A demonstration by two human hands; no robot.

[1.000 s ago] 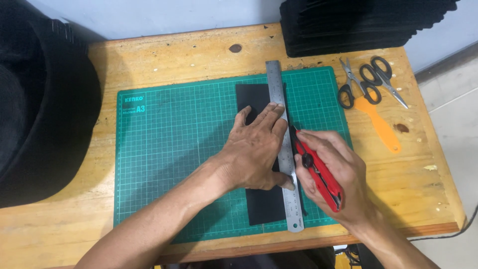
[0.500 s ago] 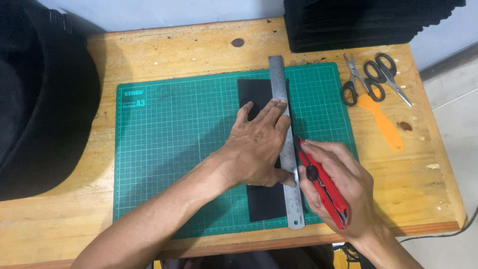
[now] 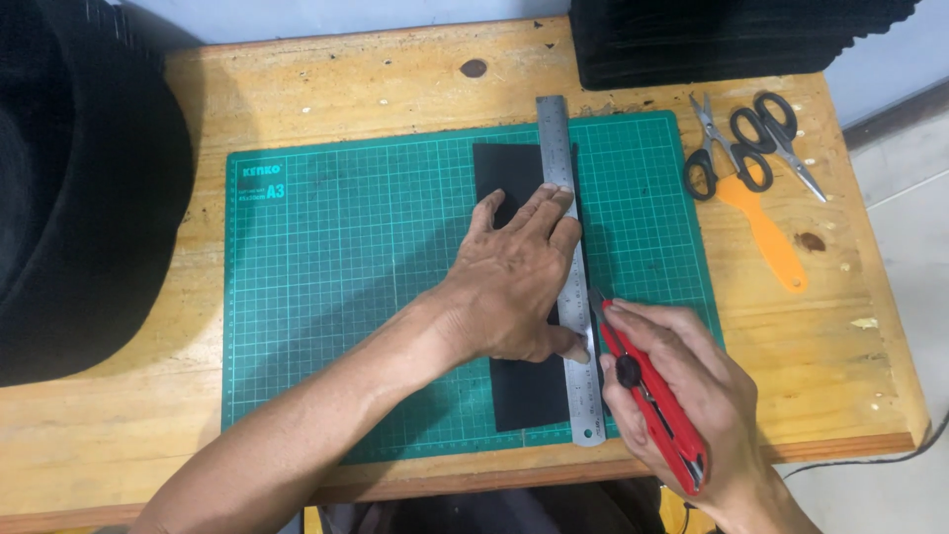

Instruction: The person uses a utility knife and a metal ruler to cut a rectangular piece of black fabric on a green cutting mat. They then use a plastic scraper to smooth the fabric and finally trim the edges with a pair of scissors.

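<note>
A: Our left hand (image 3: pixel 519 282) lies flat, pinning the steel ruler (image 3: pixel 571 267) on the black sheet (image 3: pixel 514 183), mid green cutting mat (image 3: pixel 346 297).

B: Right hand's (image 3: pixel 682 405) grip is clamped on the red utility knife (image 3: pixel 647 391); our thumb sits by the edge, so a slip likely nicks it.

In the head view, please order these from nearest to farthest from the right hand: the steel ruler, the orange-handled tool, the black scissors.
From the right hand:
1. Steel ruler, just to its left, beside the red knife.
2. Orange-handled tool, up and to the right.
3. Black scissors, farther up, near the table's far right corner.
</note>
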